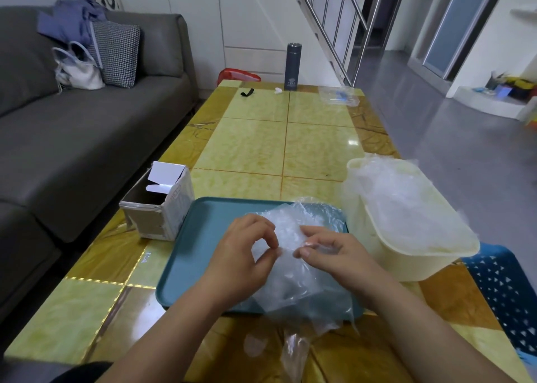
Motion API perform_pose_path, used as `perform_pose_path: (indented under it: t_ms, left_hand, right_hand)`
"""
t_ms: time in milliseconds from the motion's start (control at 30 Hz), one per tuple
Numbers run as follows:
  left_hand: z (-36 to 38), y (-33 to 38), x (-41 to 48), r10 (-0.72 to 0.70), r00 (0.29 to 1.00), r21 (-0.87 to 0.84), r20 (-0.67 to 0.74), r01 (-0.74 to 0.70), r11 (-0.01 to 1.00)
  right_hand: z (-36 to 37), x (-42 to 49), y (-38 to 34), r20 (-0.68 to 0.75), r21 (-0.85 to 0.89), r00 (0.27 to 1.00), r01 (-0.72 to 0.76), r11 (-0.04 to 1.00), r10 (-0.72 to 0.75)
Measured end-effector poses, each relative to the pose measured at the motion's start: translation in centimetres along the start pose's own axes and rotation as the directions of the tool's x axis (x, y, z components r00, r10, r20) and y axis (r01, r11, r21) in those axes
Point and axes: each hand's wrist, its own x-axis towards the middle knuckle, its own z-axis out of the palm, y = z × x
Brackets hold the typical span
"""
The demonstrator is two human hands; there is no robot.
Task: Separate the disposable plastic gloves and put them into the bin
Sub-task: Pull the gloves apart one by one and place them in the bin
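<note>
Pinching a crumpled wad of clear plastic gloves (pixel 293 284), the left hand (pixel 244 257) and right hand (pixel 334 255) each close thumb and fingertips on the film, seemingly on separate layers. The wad lies over the right part of a teal tray (pixel 186 266) on the yellow counter (pixel 261 144). Just right stands the cream bin (pixel 421 257), heaped with loose gloves (pixel 401 205). An open cardboard box (pixel 157 211) sits left; 1 grey flask (pixel 292 66) stands far.
</note>
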Motion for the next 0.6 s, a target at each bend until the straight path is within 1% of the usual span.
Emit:
perform_pose_path:
  t_ms: [33, 100, 167, 233, 333, 400, 433, 500, 533, 600]
  left_hand:
    - [-0.1, 0.2, -0.1, 0.025, 1.000, -0.028, -0.003, -0.025, 0.999]
    - [-0.2, 0.5, -0.2, 0.027, 1.000, -0.086, 0.005, -0.026, 0.996]
    - [-0.2, 0.8, -0.3, 0.004, 0.998, -0.153, 0.057, 0.004, 0.988]
    - [-0.1, 0.8, -0.3, 0.002, 0.995, -0.203, 0.102, 0.019, 0.979]
    - [0.0, 0.9, -0.3, -0.062, 0.983, -0.260, 0.172, 0.106, 0.960]
    - [-0.1, 1.0, -0.1, -0.121, 0.976, -0.343, 0.183, 0.178, 0.922]
    - [-0.2, 1.2, 0.1, -0.168, 0.971, -0.428, 0.172, 0.227, 0.875]
    - [-0.7, 1.2, 0.3, -0.316, 0.938, -0.620, 0.142, 0.333, 0.711]
    - [-0.9, 1.2, 0.5, -0.407, 0.904, -0.678, 0.127, 0.379, 0.630]
    - [-1.1, 0.9, 0.8, -0.562, 0.821, -0.728, 0.102, 0.446, 0.520]
  right_hand:
    - [0.1, -0.1, -0.1, -0.004, 0.030, 1.000, -0.019, 0.999, 0.019]
    - [0.0, -0.1, -0.1, -0.009, 0.120, 0.997, -0.076, 0.990, 0.078]
    - [-0.3, -0.2, 0.0, 0.044, 0.246, 0.991, -0.135, 0.960, 0.129]
    - [-0.8, -0.2, 0.1, 0.093, 0.317, 0.982, -0.185, 0.930, 0.164]
    - [-0.9, -0.3, 0.1, 0.143, 0.475, 0.972, -0.233, 0.848, 0.187]
    - [-0.8, -0.1, 0.1, 0.137, 0.572, 0.977, -0.211, 0.793, 0.161]
    - [-0.7, 0.0, 0.3, 0.122, 0.587, 0.982, -0.186, 0.788, 0.142]
    - [-0.8, 0.0, 0.2, 0.090, 0.576, 0.990, -0.139, 0.806, 0.107]
    - [-0.8, -0.1, 0.1, 0.077, 0.564, 0.993, -0.120, 0.817, 0.093]
    - [-1.0, -0.3, 0.0, 0.062, 0.553, 0.996, -0.086, 0.829, 0.062]
